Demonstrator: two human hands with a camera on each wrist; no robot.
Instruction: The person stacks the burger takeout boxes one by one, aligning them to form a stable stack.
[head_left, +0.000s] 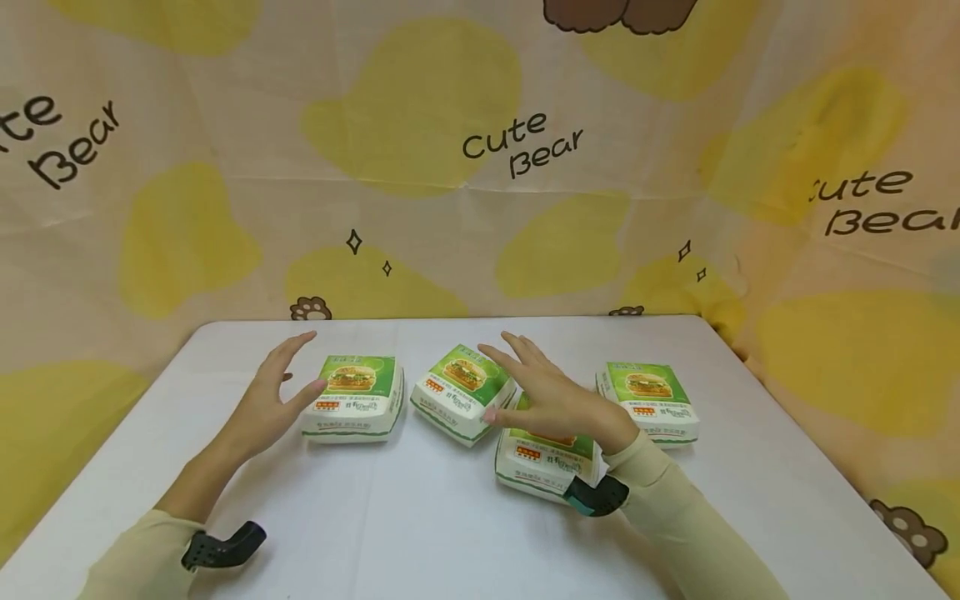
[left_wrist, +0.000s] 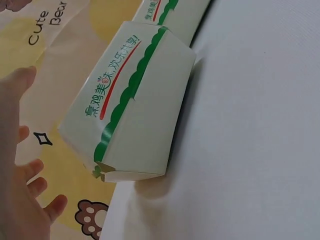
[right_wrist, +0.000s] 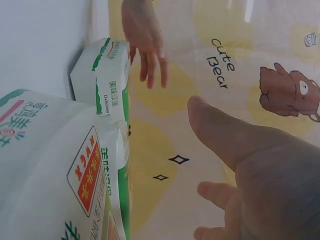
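Several green and white burger boxes stand on the white table. My left hand (head_left: 273,400) hovers at the left side of the leftmost burger box (head_left: 356,392), its fingers spread and holding nothing. In the left wrist view that closed box (left_wrist: 130,100) is just beside the fingers. Over the front burger box (head_left: 543,458) reaches my right hand (head_left: 551,387), fingers relaxed and apart, partly hiding its top. Its fingertips overlap the tilted burger box (head_left: 461,392) in the head view. The right wrist view shows the right hand (right_wrist: 260,165) above the boxes, grasping nothing.
Another burger box (head_left: 648,400) stands on the right of the white table (head_left: 420,533). A yellow patterned cloth (head_left: 420,100) hangs behind and along the sides. Each wrist wears a black band (head_left: 225,546).
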